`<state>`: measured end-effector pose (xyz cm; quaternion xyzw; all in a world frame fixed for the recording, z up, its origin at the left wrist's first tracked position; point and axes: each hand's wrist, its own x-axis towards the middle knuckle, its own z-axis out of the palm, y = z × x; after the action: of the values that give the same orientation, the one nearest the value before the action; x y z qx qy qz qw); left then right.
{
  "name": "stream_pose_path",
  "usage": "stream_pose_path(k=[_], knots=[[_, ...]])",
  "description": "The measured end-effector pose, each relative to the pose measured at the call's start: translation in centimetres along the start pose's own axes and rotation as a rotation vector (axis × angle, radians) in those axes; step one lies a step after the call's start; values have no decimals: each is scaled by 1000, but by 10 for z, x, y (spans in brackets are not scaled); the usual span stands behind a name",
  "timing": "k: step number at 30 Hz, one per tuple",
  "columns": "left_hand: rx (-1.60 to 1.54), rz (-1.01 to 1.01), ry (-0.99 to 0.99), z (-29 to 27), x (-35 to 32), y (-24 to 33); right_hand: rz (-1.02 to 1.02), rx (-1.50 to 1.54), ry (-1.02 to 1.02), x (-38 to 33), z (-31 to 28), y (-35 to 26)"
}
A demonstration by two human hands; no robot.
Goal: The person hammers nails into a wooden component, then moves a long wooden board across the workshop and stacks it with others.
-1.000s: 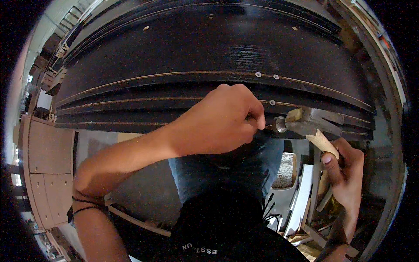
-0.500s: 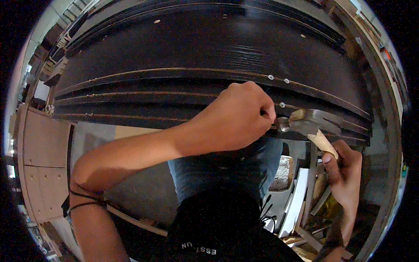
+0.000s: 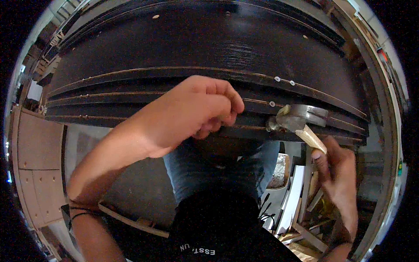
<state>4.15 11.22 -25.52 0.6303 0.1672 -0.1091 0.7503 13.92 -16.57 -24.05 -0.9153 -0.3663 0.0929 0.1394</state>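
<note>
My right hand (image 3: 338, 163) grips a claw hammer (image 3: 305, 115) by its pale wooden handle. The steel head lies close to the lowest edge of the dark panels (image 3: 248, 114), its round face pointing left; whether it touches is hard to tell. Farther left, my left hand (image 3: 209, 105) hovers over the panel edges with its fingers curled inward. Its fingertips are partly hidden, so anything small in them cannot be made out. Small whitish round plugs stick out of the edges: two on the upper edge (image 3: 277, 79) and one on the edge below (image 3: 272, 104).
A wide dark board (image 3: 187, 48) spreads beyond the stacked edges. Brown cabinet fronts (image 3: 39, 148) stand at the left. Wood offcuts (image 3: 310, 236) and a white strip (image 3: 291, 198) lie low at the right, near a tub of pale bits (image 3: 279, 172).
My left hand has drawn back leftward from beside the hammer head, its fist loosening a little. The hammer and right hand have shifted slightly left.
</note>
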Motion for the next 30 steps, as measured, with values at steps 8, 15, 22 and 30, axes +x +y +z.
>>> stream_pose_path(k=[8, 15, 22, 30], knots=[[203, 92, -117, 1, -2, 0, 2, -238, -88, -9, -5, -10], [281, 192, -161, 9, 6, 1, -56, -50, 94, -11, -6, -3], [256, 260, -195, 23, 22, -1, 62, 244, 170, -11, -8, 10], [435, 342, -195, 51, 54, -11, 176, 429, 231, -33, -9, 31]])
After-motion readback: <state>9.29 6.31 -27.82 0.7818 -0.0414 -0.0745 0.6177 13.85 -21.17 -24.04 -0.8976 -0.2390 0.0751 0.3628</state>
